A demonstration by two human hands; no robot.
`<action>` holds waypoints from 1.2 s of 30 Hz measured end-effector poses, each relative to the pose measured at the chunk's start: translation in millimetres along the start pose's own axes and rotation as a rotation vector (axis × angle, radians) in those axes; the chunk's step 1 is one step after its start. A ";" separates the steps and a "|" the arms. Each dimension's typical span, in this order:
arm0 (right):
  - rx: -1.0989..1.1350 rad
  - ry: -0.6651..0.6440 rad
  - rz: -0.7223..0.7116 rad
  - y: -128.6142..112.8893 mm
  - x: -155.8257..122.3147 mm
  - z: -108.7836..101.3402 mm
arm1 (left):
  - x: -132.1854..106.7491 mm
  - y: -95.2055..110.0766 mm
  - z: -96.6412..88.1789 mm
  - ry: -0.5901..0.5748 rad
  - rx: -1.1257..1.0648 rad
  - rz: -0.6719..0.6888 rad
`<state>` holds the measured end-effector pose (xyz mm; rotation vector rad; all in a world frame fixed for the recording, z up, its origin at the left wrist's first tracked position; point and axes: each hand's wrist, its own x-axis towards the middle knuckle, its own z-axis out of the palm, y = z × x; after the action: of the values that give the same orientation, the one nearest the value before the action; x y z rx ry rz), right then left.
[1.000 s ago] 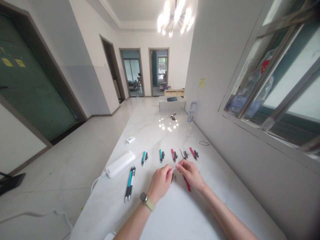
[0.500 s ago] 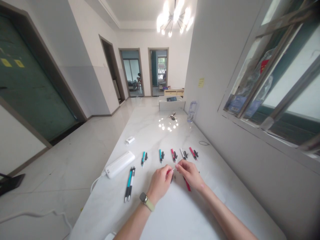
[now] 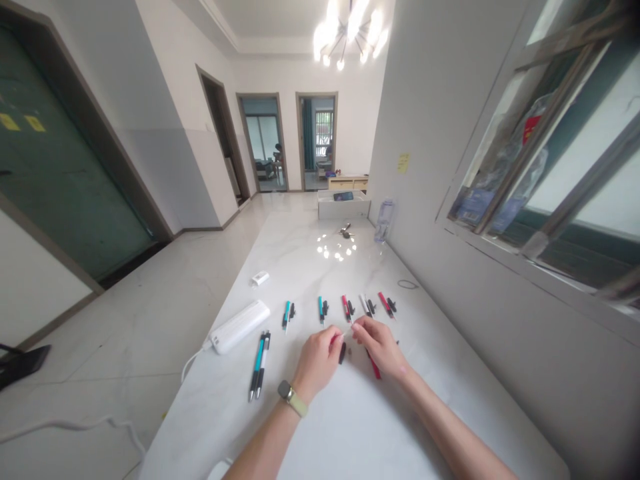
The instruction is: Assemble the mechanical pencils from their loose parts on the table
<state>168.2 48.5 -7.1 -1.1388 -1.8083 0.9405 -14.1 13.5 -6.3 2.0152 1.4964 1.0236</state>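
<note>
Over the near middle of the table, my left hand (image 3: 320, 357) is closed in a pinch, with a bit of red at its fingertips. A thin pale stick, apparently a pen refill (image 3: 344, 335), sticks out of it towards my right hand (image 3: 376, 343). The right fingers are pinched together close by; what they hold is too small to make out. Below the hands lie a black pen part (image 3: 343, 353) and a red pen barrel (image 3: 374, 368), partly hidden by my right hand. Beyond is a row of pen parts, including a blue barrel (image 3: 321, 307) and a red barrel (image 3: 345, 305).
Two whole pens (image 3: 259, 365) lie left of my hands, beside a white power strip (image 3: 240, 327) with a cable. A white adapter (image 3: 260, 278), keys (image 3: 346, 231), a plastic bottle (image 3: 384, 221) and a box (image 3: 343, 211) stand farther back. The wall borders the right side.
My left hand has shifted slightly left and up, uncovering more of the black part below. Its fingertips are a little farther from the right hand's. The right hand has barely moved.
</note>
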 end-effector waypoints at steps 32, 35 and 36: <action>-1.049 -0.599 -0.092 -52.5 22.8 68.7 | 13.7 -20.6 -32.4 0.260 -0.233 -0.118; -1.036 -0.591 -0.114 -49.1 21.4 71.7 | 14.0 -20.1 -32.1 0.263 -0.228 -0.114; -1.023 -0.589 -0.121 -47.3 22.0 70.9 | 14.2 -20.0 -32.2 0.264 -0.226 -0.115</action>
<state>82.1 41.3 10.0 -1.3721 -2.9671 0.2161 -49.1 30.6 4.4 1.6698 1.5272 1.3842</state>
